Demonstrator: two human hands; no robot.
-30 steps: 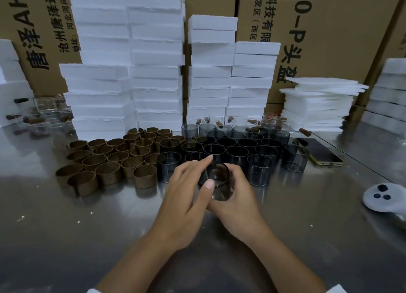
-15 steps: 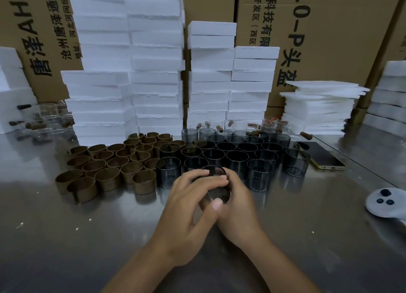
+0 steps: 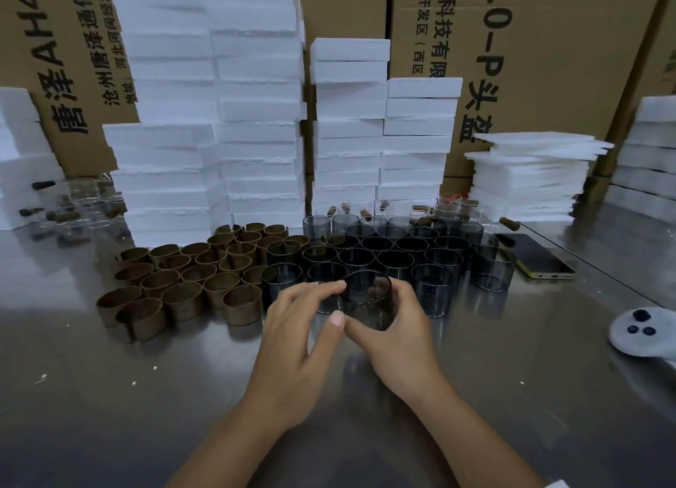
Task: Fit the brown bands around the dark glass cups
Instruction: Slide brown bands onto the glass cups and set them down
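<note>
A dark glass cup (image 3: 369,301) is tilted above the steel table, its mouth facing me. My right hand (image 3: 398,330) grips it from the right and below. My left hand (image 3: 300,326) touches its left rim with a fingertip, thumb just under the cup. No band shows on this cup. Several brown bands (image 3: 183,279) stand in rows on the table to the left. Several dark glass cups (image 3: 395,257) stand in rows behind my hands.
White foam blocks (image 3: 252,122) are stacked at the back before cardboard boxes (image 3: 541,49). A phone (image 3: 534,255) lies to the right, a white controller (image 3: 643,328) at the right edge. Clear glasses with brown handles (image 3: 77,206) sit far left.
The cup has tipped so its mouth faces me more, and my left fingers have slid from over the rim to its left edge. The view shifted slightly.
</note>
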